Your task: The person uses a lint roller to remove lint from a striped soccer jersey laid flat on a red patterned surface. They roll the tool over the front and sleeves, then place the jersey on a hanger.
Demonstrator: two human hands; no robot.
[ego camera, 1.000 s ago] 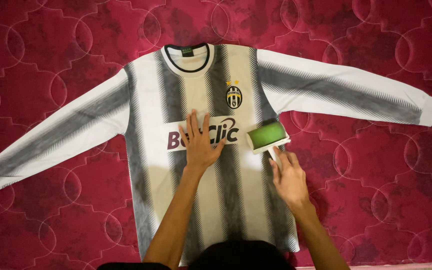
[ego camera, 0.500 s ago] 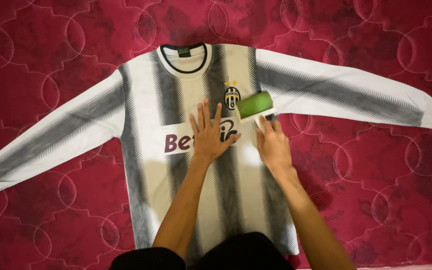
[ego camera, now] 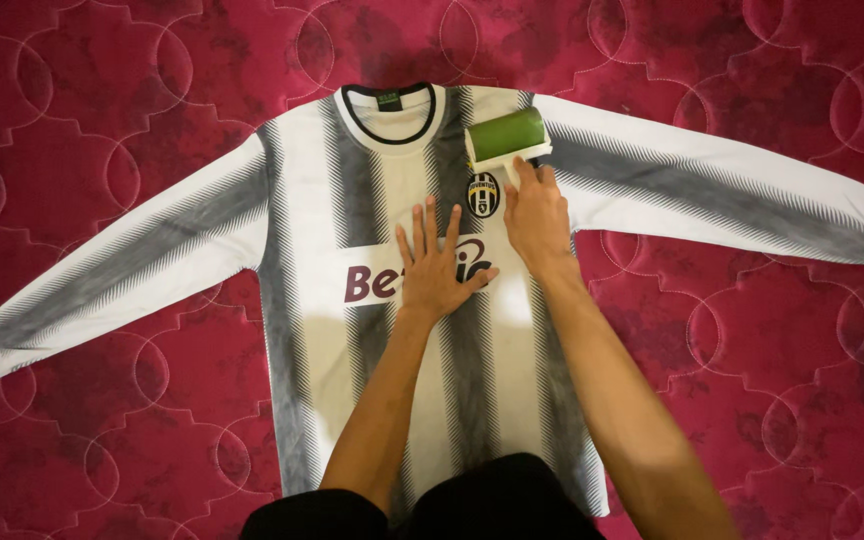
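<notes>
Two hands on shirt, spread flat at frame centre. Left hand open, fingers splayed, pressing cloth to keep it smooth. Right hand closed on roller, upper centre, near collar.

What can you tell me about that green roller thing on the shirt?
The lint roller has a green drum in a white frame with a short white handle. It lies near the shirt's shoulder, just right of the collar, above the round chest badge. The right hand grips its handle; the drum rests on the striped fabric.
</notes>
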